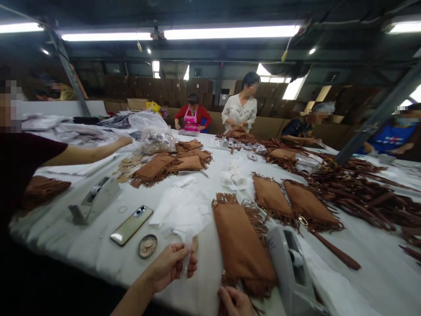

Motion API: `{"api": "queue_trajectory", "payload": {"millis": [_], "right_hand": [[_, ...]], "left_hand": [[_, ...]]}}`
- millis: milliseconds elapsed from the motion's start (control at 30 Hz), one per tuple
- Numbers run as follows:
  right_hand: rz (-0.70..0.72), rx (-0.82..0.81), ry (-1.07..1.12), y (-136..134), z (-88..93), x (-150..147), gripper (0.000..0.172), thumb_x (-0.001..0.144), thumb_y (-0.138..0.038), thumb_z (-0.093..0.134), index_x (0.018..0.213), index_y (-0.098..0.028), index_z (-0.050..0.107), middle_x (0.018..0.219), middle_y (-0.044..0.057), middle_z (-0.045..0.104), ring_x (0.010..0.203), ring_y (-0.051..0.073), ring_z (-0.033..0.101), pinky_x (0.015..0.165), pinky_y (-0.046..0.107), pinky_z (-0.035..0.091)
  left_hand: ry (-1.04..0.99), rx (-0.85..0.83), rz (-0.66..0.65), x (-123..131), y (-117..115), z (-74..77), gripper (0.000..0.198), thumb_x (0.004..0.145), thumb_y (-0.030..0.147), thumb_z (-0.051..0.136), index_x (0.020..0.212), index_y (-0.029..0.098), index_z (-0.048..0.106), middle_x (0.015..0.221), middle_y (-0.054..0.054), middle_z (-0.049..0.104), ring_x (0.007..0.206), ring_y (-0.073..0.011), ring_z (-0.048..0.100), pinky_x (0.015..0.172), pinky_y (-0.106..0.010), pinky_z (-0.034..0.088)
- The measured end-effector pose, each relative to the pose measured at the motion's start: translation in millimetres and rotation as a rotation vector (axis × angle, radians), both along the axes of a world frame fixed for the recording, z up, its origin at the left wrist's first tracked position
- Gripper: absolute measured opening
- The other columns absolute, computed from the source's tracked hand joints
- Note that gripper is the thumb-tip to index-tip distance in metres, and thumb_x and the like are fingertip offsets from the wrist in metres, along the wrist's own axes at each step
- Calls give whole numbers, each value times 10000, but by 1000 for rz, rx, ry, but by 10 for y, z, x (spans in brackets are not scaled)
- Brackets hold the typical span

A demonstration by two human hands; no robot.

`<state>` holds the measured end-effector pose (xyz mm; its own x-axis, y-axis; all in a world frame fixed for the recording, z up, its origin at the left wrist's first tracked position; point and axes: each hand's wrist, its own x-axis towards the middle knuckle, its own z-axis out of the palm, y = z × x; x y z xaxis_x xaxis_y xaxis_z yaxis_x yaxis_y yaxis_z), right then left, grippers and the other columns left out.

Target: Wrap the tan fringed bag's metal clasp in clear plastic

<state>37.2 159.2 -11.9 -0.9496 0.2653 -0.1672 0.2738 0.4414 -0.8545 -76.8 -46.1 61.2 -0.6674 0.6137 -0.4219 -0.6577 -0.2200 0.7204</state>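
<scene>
My left hand [171, 265] is closed in a pinch on a thin strip of white tissue paper [186, 263] at the near edge of the white table [98, 250]. My right hand [235, 302] shows only partly at the bottom edge, fingers curled at the lower end of a brown fringed suede bag [241, 243]; whether it grips the bag is hidden. A sheet of white tissue [179, 210] lies just beyond my left hand.
A grey tape dispenser [292, 267] stands right of the bag, another [94, 199] at left. A phone [131, 224] and a small round tin [148, 245] lie nearby. More fringed bags [296, 202], straps [362, 193] and several co-workers surround the table; a person's arm [92, 151] reaches in from the left.
</scene>
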Motion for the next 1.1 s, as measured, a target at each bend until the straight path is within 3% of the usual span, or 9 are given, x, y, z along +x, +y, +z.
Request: {"api": "queue_trajectory", "payload": {"millis": [133,300,433,567,767,967,1100], "right_hand": [[-37,-381,-81,-141,33,85,591,628,-740,516,535,-157,533,426,-16,483,398,95,405,410,228,274],[-183,-650,-64,-291,124,198,554,546,-671,665,601,-126,586,445,-37,466,395,62,388,393,199,231],[-253,-814,-54,-335,202,222,520,497,-601,744,602,-113,595,471,-42,478,403,35,367,404,179,233],[-290,-942,-26,-330,232,240,473,493,-518,790,649,-102,627,477,-37,491,429,36,381,403,165,221],[-311,-988,5,-310,212,328,414,536,-459,788,673,-97,641,504,-25,513,420,22,324,386,171,150],[-325,-955,-10,-326,138,381,412,576,-475,759,699,-99,647,504,-39,482,428,17,301,388,174,131],[-325,-856,8,-341,96,391,439,585,-522,732,695,-106,647,489,-51,460,419,22,291,395,189,143]], "left_hand": [[-26,-85,26,440,-85,-182,348,711,389,707,863,138,519,787,-48,660,673,-147,646,656,-277,507],[-41,-166,-3,829,-132,-388,414,664,468,714,836,147,516,749,-30,655,634,-134,630,616,-251,493],[130,-251,-65,1023,-108,-598,415,660,494,693,812,141,534,677,-9,620,531,-99,560,516,-197,412],[392,-254,-173,1129,-67,-744,334,691,430,671,765,121,568,605,19,559,527,-90,488,540,-205,372],[636,-394,-255,1209,-74,-788,203,711,285,618,813,112,649,720,1,595,699,-136,501,648,-218,379],[637,-492,-312,1210,-63,-740,189,695,247,584,815,122,660,719,4,594,695,-141,501,642,-214,372],[589,-458,-360,1161,-49,-747,228,708,307,602,825,121,662,706,0,590,675,-138,501,624,-208,370]]}}
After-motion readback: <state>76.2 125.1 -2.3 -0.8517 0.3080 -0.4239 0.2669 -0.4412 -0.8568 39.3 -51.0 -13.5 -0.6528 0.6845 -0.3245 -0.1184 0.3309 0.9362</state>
